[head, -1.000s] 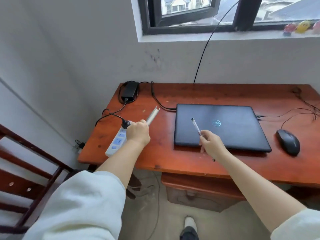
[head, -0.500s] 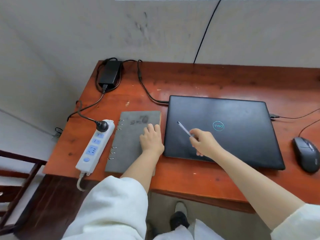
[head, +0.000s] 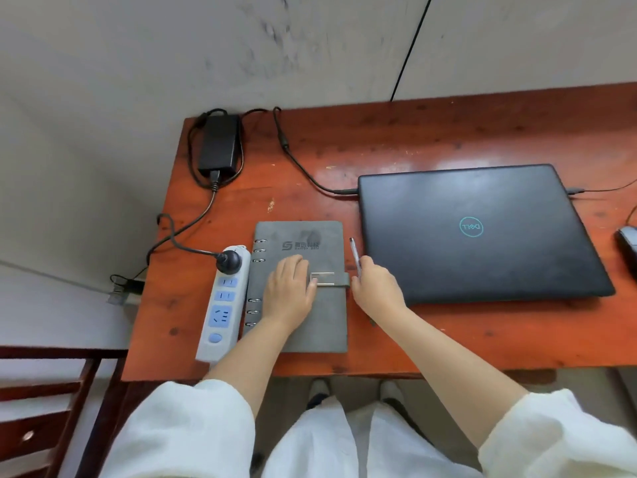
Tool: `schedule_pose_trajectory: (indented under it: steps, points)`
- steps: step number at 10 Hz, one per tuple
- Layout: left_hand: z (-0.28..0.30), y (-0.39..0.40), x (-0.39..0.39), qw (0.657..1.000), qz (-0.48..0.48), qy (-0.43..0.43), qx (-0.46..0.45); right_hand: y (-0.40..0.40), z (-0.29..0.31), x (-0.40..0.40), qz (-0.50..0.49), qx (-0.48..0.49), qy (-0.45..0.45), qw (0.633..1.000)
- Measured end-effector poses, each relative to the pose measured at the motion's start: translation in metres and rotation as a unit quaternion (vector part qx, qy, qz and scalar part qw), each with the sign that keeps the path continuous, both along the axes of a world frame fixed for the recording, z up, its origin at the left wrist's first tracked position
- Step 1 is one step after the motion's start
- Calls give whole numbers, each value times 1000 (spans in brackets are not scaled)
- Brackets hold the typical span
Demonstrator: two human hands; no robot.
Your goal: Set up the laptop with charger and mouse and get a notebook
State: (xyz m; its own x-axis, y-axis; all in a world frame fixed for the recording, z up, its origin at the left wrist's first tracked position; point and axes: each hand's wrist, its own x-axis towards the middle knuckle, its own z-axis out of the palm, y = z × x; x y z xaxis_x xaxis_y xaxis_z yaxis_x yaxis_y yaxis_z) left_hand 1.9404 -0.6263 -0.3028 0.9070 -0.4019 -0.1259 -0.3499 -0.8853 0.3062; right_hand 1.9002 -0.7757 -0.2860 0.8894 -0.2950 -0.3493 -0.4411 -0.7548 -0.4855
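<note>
Grey and suede-looking, the notebook [head: 303, 288] lies closed on the wooden desk [head: 431, 143], its long axis running away from me, ring spine on the left touching the power strip [head: 224, 305], clasp edge on the right, just beside the shut laptop [head: 475, 232]. My left hand [head: 289, 291] rests flat on the cover, fingers spread and gripping nothing, thumb at the metal clasp [head: 327, 279]. My right hand [head: 377, 289] sits at that same clasp edge, curled around a pen [head: 355, 253] that points away from me, fingertips touching the strap's end. I judge the next move turns on that strap: it lies directly between both hands, and the right is nearer its free end. The charger brick [head: 219, 143] looks plugged into the strip and cabled to the laptop; the mouse [head: 629, 243] is only partly in view at the right edge.
</note>
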Motion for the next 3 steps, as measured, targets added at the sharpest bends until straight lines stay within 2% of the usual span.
schedule_pose_trajectory:
  steps: [2, 3]
  points:
    - [-25, 35, 8, 996, -57, 13, 64, 18, 3, -4, -27, -59, 18, 998]
    - [-28, 33, 7, 994, -66, 8, 82, 9, 20, -6, -46, -31, -33, 998]
